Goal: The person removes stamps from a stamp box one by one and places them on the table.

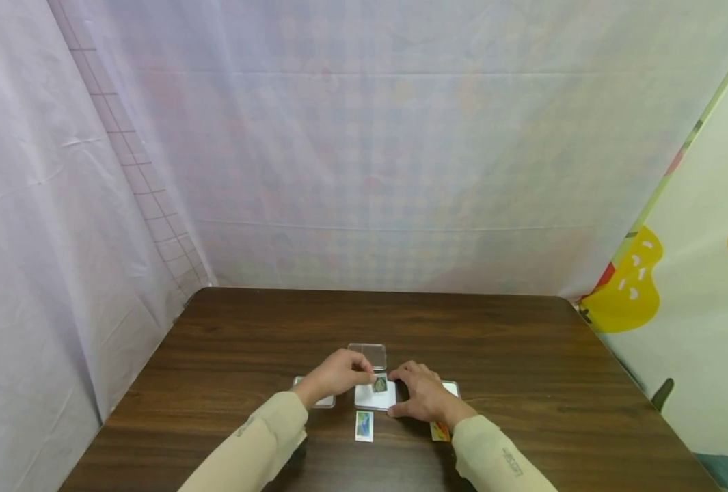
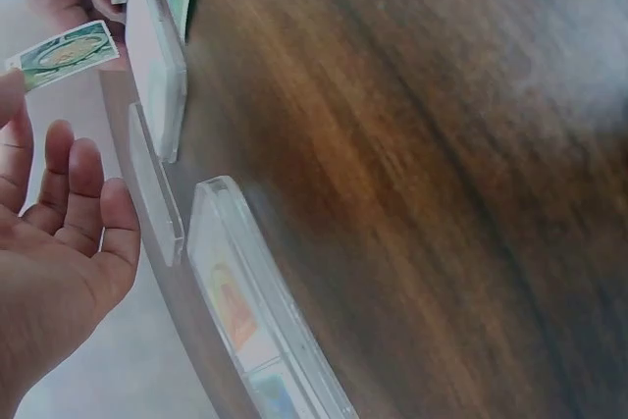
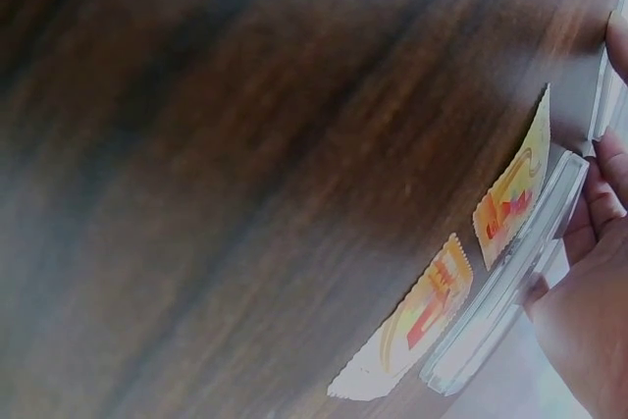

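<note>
Between thumb and finger, my left hand (image 1: 338, 372) pinches a small green postage stamp (image 2: 69, 54) with an oval picture, held over a flat clear case with a white insert (image 1: 372, 399). The other left fingers are loosely bent. My right hand (image 1: 423, 393) holds that case at its right side, thumb at the near corner and forefinger at the far one. Just behind the case lies a clear lid (image 1: 368, 355). A blue stamp (image 1: 364, 426) lies on the table in front of the case.
Left of the middle case is another clear case (image 2: 265, 311) with stamps inside. A third case (image 3: 510, 277) lies by my right hand, partly hidden by it in the head view. Two orange-yellow stamps (image 3: 422, 326) lie beside it on the brown wooden table (image 1: 228, 355).
</note>
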The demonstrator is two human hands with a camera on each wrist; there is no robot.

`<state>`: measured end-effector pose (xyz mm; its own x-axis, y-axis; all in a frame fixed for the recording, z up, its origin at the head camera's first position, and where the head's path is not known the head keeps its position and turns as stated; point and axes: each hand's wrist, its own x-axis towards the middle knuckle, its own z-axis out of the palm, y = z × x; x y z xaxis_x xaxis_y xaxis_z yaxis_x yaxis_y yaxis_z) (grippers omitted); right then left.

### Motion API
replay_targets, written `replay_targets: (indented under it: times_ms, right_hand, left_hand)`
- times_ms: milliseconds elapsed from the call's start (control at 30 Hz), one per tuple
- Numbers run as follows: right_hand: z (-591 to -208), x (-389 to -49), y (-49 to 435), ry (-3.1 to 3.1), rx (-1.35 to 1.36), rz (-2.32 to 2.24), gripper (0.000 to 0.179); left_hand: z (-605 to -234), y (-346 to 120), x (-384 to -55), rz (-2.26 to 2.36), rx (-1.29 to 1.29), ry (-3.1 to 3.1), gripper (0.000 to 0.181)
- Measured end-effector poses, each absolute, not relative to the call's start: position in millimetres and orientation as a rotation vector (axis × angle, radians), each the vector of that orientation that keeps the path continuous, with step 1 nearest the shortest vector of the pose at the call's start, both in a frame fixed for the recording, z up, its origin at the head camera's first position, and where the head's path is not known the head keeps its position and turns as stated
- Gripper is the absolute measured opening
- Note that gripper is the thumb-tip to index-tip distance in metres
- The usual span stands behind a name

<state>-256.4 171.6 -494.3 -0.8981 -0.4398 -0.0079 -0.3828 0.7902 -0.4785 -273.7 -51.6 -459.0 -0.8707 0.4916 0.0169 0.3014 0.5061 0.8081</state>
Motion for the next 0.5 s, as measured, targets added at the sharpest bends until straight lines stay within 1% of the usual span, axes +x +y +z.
replay_targets:
  times_ms: [133,500]
  right_hand:
    - [-494.5,-256.6,171.6,2.863,-0.664,-0.721,0.060]
    - [-492.1,-256.2,171.8,2.878,-0.676,-0.695,0.057]
  left_hand:
    - [-453.1,-53.7,-270.1,1.286,0.659,2.512,0.007]
    - [-455.6,-56.4,-266.2,1.284,0.659,2.488,0.007]
